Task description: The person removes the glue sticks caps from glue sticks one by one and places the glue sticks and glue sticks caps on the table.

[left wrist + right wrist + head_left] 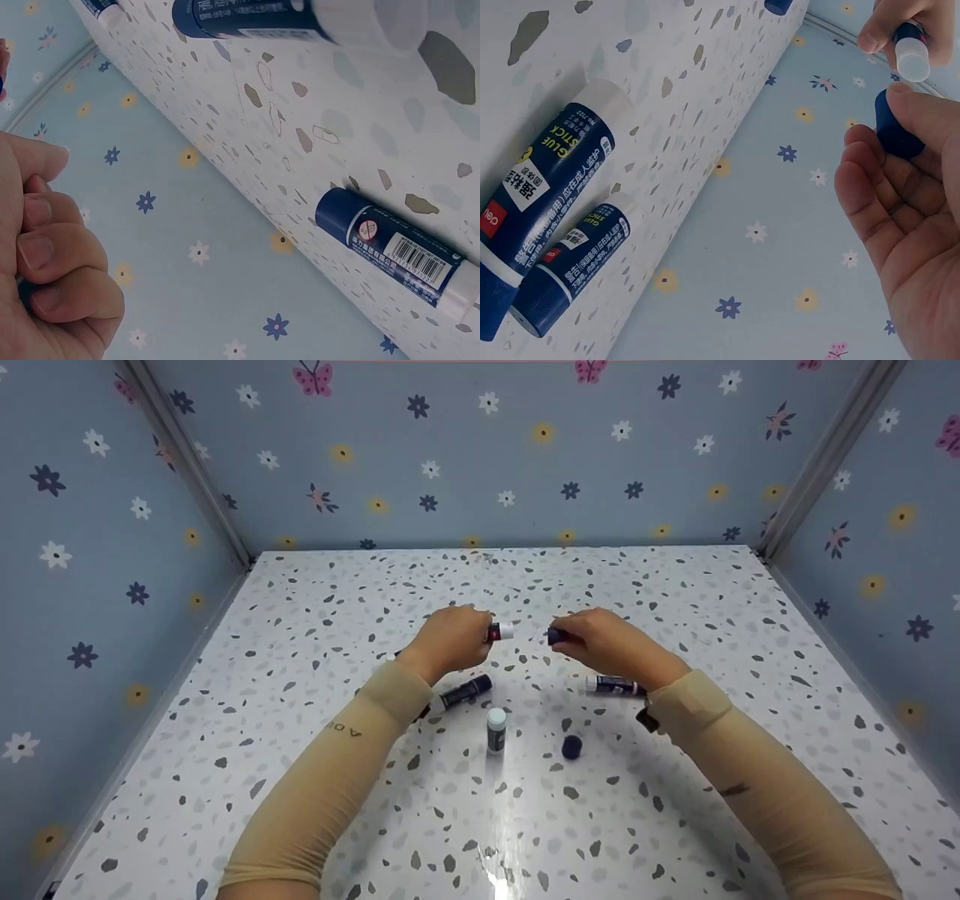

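The left hand (452, 637) grips a navy, white-ended plastic glue stick (500, 631); the right hand (606, 641) pinches a dark-blue plastic cap (556, 636) opposite, apart from it. Keeping both in line should work best. On the hands' near side, three more glue sticks (496, 732) and one loose cap (571, 747) show; sleeves (757, 780) may hide others.

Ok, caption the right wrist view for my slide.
Right fingers hold a blue cap; left fingers grip a white-ended glue stick.

Blue flowered walls (525, 461) with grey corner strips (193, 465) border a speckled white tabletop (420, 817) on three sides.
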### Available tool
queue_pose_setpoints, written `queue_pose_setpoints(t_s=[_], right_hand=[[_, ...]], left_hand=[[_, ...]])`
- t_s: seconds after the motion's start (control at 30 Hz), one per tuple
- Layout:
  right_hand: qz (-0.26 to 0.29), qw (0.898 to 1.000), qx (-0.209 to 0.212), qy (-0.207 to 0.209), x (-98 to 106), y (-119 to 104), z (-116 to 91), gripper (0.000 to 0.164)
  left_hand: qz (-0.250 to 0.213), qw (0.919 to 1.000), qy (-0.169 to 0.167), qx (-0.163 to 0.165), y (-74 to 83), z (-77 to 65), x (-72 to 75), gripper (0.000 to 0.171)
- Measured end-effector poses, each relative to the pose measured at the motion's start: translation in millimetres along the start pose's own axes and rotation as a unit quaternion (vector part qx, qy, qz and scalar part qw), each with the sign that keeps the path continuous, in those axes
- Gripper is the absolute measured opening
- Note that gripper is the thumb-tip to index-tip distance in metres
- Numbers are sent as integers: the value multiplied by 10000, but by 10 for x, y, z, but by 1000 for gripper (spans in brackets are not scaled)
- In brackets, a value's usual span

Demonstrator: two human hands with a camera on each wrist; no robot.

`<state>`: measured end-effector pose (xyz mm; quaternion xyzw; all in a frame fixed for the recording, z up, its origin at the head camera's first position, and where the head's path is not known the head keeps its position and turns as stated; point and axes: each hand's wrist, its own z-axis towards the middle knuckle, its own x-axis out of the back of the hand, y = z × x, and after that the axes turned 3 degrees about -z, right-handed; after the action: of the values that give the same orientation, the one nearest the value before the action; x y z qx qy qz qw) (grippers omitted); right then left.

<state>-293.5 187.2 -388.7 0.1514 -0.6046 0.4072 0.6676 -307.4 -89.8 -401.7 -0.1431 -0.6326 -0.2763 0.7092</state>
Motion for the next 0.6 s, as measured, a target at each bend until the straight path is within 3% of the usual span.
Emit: queue_pose_setpoints(t_s=[0.13,0.3,0.6], right_hand=[[9,10000,-52,-67,-5,8,-16,18],[-54,9999,-73,-142,-14,14,-28,10],[-178,9982,-168,-554,-45,20,-51,5]], left_hand=[[-46,10000,8,-45,-10,-1,-18,13],[-128,9999,65,-6,-17,-19,-48,13],[-1279,9913,296,117,-24,-44,-110,25]])
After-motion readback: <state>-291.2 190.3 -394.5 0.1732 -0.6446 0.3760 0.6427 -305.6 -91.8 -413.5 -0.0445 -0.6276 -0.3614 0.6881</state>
